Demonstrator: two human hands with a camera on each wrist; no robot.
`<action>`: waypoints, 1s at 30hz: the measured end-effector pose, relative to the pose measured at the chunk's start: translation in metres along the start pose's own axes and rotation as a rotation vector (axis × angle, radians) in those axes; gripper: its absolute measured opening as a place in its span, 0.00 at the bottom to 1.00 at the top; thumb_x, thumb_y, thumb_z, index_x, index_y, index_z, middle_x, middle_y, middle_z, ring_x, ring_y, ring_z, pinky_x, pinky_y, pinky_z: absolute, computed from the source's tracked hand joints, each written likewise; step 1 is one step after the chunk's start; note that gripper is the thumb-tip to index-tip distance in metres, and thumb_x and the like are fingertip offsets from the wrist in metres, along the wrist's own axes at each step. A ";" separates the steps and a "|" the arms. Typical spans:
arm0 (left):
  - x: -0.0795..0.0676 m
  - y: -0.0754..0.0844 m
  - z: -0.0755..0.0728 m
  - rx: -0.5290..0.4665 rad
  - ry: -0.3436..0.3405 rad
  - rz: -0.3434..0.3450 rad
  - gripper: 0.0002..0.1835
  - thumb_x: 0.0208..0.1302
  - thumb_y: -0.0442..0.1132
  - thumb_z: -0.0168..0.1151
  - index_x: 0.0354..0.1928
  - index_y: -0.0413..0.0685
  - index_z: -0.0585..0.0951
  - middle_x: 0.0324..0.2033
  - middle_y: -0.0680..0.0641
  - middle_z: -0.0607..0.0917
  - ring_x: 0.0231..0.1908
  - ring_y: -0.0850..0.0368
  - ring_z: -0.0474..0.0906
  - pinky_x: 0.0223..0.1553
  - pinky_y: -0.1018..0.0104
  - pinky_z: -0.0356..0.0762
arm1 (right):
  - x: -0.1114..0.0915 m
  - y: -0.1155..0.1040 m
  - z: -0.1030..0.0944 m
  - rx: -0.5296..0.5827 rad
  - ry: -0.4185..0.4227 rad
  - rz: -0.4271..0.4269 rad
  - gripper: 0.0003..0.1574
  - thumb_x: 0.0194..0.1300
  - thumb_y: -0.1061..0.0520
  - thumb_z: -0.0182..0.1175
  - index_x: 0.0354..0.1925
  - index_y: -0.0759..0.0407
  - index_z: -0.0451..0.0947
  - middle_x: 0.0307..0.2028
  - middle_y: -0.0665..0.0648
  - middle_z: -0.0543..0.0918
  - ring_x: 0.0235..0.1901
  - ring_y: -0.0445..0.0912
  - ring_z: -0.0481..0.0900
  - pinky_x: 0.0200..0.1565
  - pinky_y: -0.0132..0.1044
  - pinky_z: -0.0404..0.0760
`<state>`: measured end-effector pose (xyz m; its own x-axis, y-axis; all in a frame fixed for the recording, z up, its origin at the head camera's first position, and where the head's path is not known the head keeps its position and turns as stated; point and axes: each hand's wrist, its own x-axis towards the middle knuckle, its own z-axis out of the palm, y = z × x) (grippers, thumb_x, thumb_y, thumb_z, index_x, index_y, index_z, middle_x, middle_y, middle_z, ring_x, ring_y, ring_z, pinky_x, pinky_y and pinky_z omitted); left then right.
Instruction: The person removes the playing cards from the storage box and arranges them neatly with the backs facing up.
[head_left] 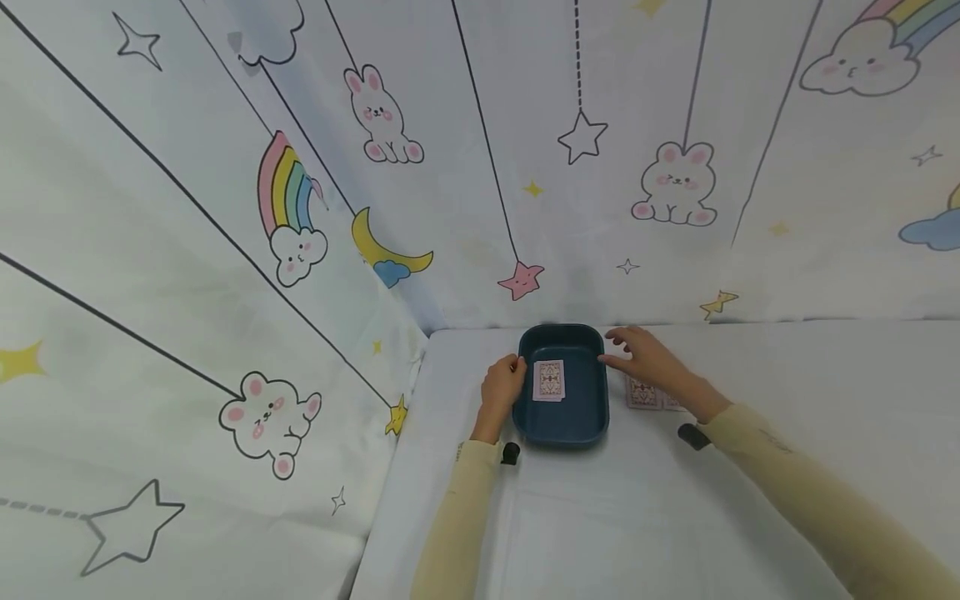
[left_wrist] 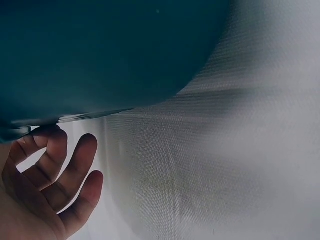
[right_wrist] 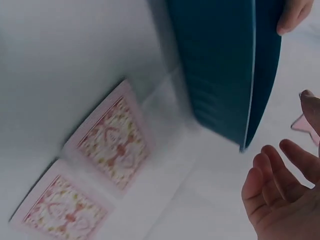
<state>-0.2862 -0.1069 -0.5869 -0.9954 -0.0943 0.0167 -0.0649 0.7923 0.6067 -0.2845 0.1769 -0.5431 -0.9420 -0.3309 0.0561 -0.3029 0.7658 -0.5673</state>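
Note:
A dark teal rectangular tray (head_left: 570, 425) with rounded corners lies on the white table, and a small stack of playing cards (head_left: 550, 380) rests inside it, patterned backs up. My left hand (head_left: 501, 390) pinches the tray's left rim, its other fingers loosely bent outside the wall in the left wrist view. Beside the far right corner, my right hand (head_left: 651, 360) is held with fingers spread and bent; the right wrist view shows a gap between it and the tray. Below that hand lie two more stacks of playing cards (right_wrist: 115, 142), partly hidden by the wrist in the head view.
A white cloth (head_left: 615, 517) covers the table. Behind it and to the left hang white sheets printed with bunnies, stars and rainbows (head_left: 283, 187). The tray's far end stands close to the back sheet.

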 end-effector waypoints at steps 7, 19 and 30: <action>0.000 -0.001 -0.003 -0.007 0.004 -0.002 0.19 0.76 0.51 0.50 0.26 0.51 0.73 0.21 0.51 0.72 0.21 0.57 0.68 0.24 0.65 0.60 | 0.024 -0.039 0.024 -0.055 -0.054 -0.041 0.38 0.68 0.39 0.63 0.65 0.63 0.71 0.58 0.67 0.76 0.58 0.61 0.75 0.60 0.58 0.75; 0.001 0.000 -0.003 -0.008 0.002 0.010 0.20 0.76 0.51 0.50 0.24 0.52 0.70 0.19 0.52 0.69 0.20 0.58 0.66 0.22 0.65 0.58 | 0.048 -0.078 0.056 -0.189 -0.174 -0.023 0.37 0.69 0.45 0.64 0.67 0.65 0.70 0.61 0.69 0.74 0.60 0.63 0.73 0.60 0.57 0.75; -0.001 -0.003 -0.003 0.010 0.033 0.046 0.22 0.76 0.50 0.50 0.21 0.54 0.65 0.17 0.54 0.64 0.17 0.58 0.61 0.21 0.65 0.56 | 0.071 -0.081 0.074 -0.367 -0.373 0.107 0.45 0.63 0.44 0.69 0.67 0.69 0.68 0.62 0.73 0.73 0.60 0.67 0.70 0.60 0.61 0.73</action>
<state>-0.2852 -0.1107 -0.5861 -0.9945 -0.0769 0.0709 -0.0195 0.8021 0.5969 -0.3163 0.0508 -0.5538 -0.8750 -0.3632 -0.3201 -0.3020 0.9263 -0.2254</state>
